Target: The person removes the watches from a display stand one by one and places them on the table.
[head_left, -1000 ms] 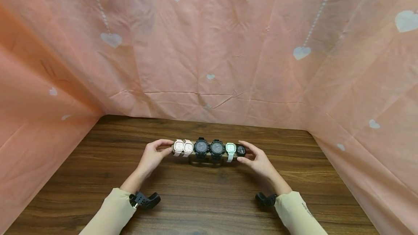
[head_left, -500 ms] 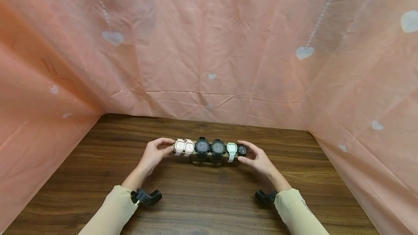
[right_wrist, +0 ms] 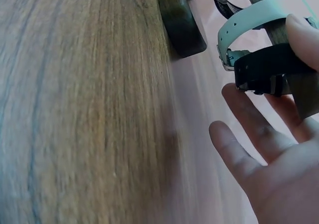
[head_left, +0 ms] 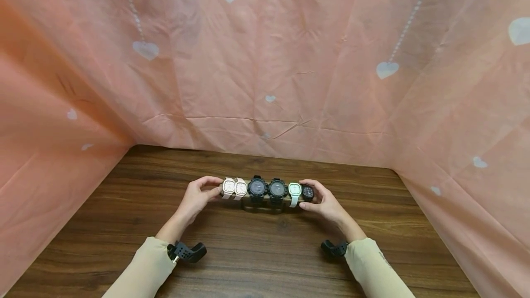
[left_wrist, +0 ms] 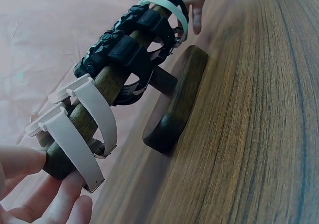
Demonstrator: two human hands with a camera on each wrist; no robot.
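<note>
A wooden watch stand [left_wrist: 110, 80] with a raised bar and a rounded base [left_wrist: 192, 79] carries a row of wristwatches. My left hand [head_left: 193, 202] grips the bar's left end, thumb on one side and fingers below, beside two pale pink watches [head_left: 229, 186]. Two bulky black watches [head_left: 277, 189] sit mid-bar. Toward the right come a mint-green watch [head_left: 295, 190] and a small black watch [head_left: 308, 191]. At that end my right hand [head_left: 328, 206] holds the bar between thumb and fingers; in the right wrist view the thumb lies near the black strap [right_wrist: 271, 64], other fingers spread below.
The stand is on a dark wood-grain table [head_left: 265, 252]. Pink cloth [head_left: 256, 59] with white hearts hangs behind it and along both sides. Black wrist-worn devices [head_left: 191, 252] jut inward from both cream sleeves [head_left: 142, 266].
My right hand has slid slightly left along the bar's end. The left hand keeps its hold, and the watches stay in the same order. The head view has shifted a little.
</note>
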